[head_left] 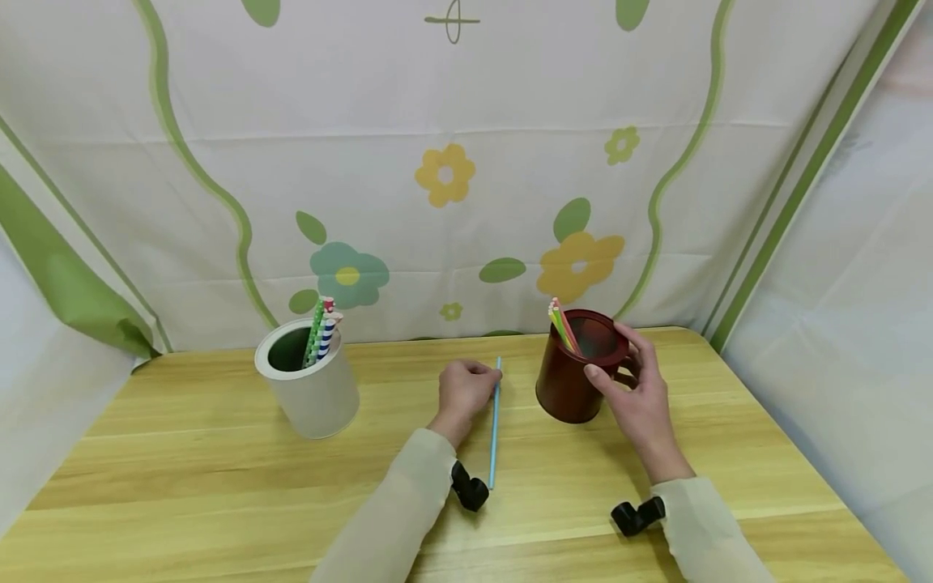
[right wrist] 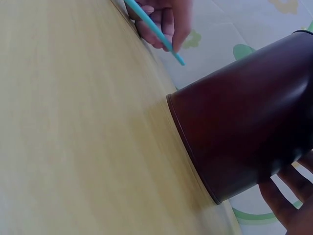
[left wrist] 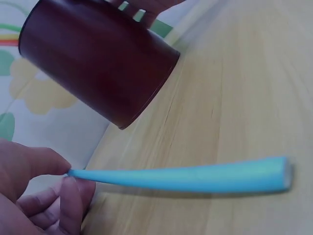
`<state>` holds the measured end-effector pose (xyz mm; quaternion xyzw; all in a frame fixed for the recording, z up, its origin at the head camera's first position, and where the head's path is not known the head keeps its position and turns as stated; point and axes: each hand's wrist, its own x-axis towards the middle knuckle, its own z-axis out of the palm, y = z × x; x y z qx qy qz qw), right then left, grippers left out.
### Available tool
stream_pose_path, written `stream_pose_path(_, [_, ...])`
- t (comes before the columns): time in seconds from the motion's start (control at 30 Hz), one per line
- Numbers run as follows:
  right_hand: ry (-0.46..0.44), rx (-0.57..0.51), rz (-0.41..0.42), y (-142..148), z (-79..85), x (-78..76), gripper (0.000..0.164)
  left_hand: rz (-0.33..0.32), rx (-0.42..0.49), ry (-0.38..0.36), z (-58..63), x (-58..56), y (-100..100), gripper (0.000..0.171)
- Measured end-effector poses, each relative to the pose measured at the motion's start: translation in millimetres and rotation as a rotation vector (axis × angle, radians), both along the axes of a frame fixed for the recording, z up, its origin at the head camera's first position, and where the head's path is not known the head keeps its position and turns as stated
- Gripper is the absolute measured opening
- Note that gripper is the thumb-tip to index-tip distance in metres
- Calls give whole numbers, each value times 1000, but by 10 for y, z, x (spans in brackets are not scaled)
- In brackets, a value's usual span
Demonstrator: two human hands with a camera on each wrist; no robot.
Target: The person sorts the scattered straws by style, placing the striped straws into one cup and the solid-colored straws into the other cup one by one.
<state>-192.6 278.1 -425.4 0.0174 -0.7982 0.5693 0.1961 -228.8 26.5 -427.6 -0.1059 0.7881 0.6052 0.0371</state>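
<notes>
My left hand point(head_left: 464, 395) pinches a light blue drinking straw point(head_left: 494, 437) near its far end, between thumb and forefinger. In the left wrist view the straw point(left wrist: 195, 178) stretches out from the fingertips, close over the wooden table. Beside it on the right stands a dark red mug point(head_left: 564, 385) with several thin coloured straws point(head_left: 563, 328) leaning in it. My right hand point(head_left: 641, 397) grips the mug by its handle side, thumb near the rim and fingers round the back. The right wrist view shows the mug point(right wrist: 239, 117) upright with its base at the tabletop.
A white round container point(head_left: 321, 401) at the left holds several patterned straws point(head_left: 321, 332). The wooden table point(head_left: 219, 486) ends at the back against a flowered cloth point(head_left: 364, 162). More cloth hangs at both sides.
</notes>
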Motion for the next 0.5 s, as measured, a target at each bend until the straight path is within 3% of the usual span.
stream_pose_path(0.23, [8, 9, 5, 23, -6, -4, 75, 13, 327, -53, -38, -24, -97, 17])
stream_pose_path(0.5, [10, 10, 16, 22, -15, -12, 75, 33, 448, -76, -25, -19, -173, 20])
